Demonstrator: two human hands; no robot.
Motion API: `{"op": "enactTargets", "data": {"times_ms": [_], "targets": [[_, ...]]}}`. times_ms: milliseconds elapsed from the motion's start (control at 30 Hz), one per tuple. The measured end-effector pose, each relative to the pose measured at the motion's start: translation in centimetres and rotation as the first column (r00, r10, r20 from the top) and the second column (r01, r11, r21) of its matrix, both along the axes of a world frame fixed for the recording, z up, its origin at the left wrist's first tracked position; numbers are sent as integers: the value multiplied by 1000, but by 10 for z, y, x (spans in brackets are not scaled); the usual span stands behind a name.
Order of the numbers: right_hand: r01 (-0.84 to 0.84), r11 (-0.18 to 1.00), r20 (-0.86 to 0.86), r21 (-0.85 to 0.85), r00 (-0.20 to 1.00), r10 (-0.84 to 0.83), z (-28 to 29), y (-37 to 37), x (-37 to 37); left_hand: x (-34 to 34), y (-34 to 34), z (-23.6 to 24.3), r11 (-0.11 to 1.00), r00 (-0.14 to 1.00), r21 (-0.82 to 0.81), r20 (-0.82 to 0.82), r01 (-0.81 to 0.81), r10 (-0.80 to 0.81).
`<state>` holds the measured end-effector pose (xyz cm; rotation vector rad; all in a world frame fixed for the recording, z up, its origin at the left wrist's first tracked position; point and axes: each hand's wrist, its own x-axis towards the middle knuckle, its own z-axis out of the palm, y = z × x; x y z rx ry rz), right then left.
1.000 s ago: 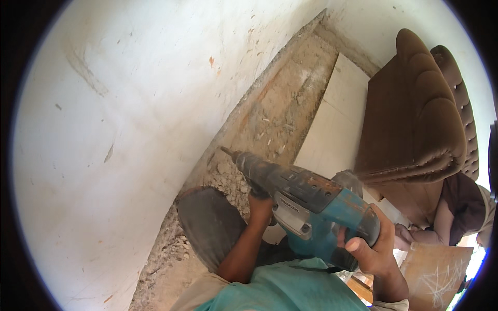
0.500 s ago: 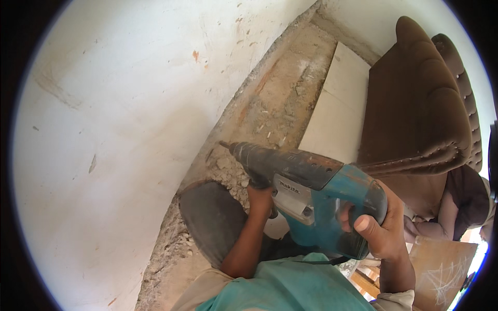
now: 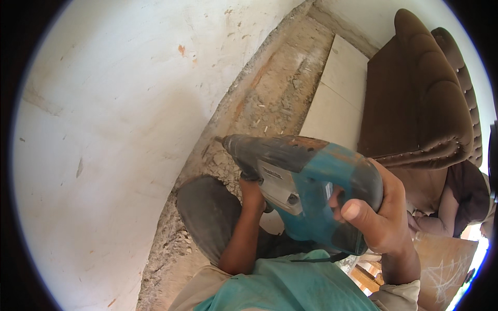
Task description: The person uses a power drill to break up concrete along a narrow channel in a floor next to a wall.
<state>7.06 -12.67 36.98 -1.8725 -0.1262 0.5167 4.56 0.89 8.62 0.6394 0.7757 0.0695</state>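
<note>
- Main thing here is a chunky rotary hammer [image 3: 311, 176], teal plastic and scuffed black casing with a dull grey metal plate on the flank. It's lying across the middle of the view, nose toward the foot of the wall.
- Right hand [image 3: 388, 217] is wrapped around the rounded D-shaped rear handle, fingertips poking into the loop, thumb along the near side.
- Left hand [image 3: 252, 194] is closed around the side grip under the nose, though most of its fingers are hidden.
- Stubby dark metal bit [image 3: 219, 139] sticks out the front by the wall base; can't tell if it's actually touching.
- White wall [image 3: 104, 135] is smooth-ish paint with scrapes and rusty flecks, ragged along the bottom.
- Floor strip [image 3: 277, 96] is rough, dusty and brown, with crumbly grey rubble [image 3: 222, 172] just under the nose.
- Flat pale tiles [image 3: 334, 98] run alongside that strip.
- Next to those, a brown sofa [image 3: 410, 103], soft-looking fabric, puffy rolled edges, studs on the trim.
- Lower right, a wooden board [image 3: 443, 264] with white scribbles.
</note>
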Motion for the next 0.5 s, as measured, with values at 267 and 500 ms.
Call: {"op": "enactTargets", "data": {"times_ms": [267,500], "targets": [[-19,999,15,-28,1000,19,3,10,7,5,4,10,993,998,105,31,47,-51],[-34,999,45,14,998,33,1,12,7,1,0,-17,999,1000,-34,1,-4,4]]}}
